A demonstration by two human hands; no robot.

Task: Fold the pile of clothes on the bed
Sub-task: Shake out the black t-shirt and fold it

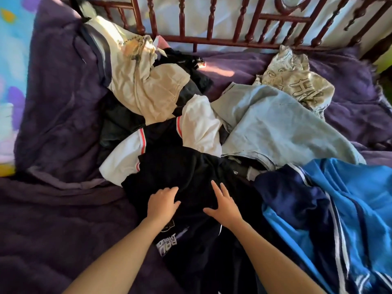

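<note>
At the far left edge lies a bright sheet (8,60) in pale blue with purple and yellow shapes. Next to it a dark purple blanket (59,98) covers the bed and runs under everything else.

The pile of clothes (169,128) sits in the middle of the bed, on the blanket. At its back left a cream garment (148,92) lies crumpled, with a dark-edged piece beside it. Below that is a black shirt (180,166) with white sleeves and red-and-white trim, spread toward the near edge of the bed; white printed letters show on its lower part.

The left hand (162,203) rests palm down on the black shirt, its fingers close together and loosely bent, gripping nothing that can be seen. Just to its right, apart from it, the right hand (226,205) lies flat on the same shirt with its fingers spread and the thumb held out to the side.

Right of the shirt a pale blue-grey garment (275,124) lies broad and rumpled, touching a white sleeve. Behind it a beige printed piece (297,81) is bunched near the wooden rail (212,39) of turned spindles that runs across the top. At the near right a bright blue jacket (350,209) with navy panels and white stripes lies beside the black shirt.
</note>
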